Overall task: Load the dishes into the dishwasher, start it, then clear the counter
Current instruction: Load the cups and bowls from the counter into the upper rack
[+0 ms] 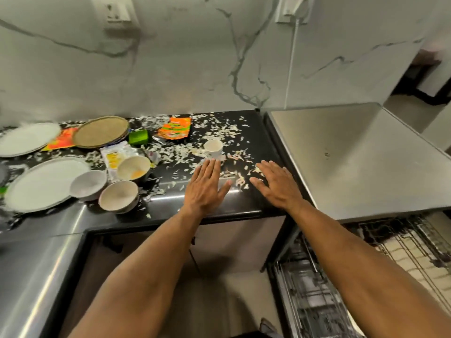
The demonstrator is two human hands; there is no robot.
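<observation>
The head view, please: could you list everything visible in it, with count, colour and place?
plates: two, white, counter's left side
brown plate: one, tan, behind the bowls
bowls: three, off-white, left of centre by the counter's front edge
cup: one, white, upright just beyond the left fingertips
wrappers: two, orange, along the counter's back
green box: one, beside the brown plate
packet: one, white and yellow, behind the bowls
scraps: many, whitish, strewn over the counter
counter: one, black
dishwasher: one, steel, right, racks showing below
left hand: open, flat on the counter
right hand: open, flat among the scraps
</observation>
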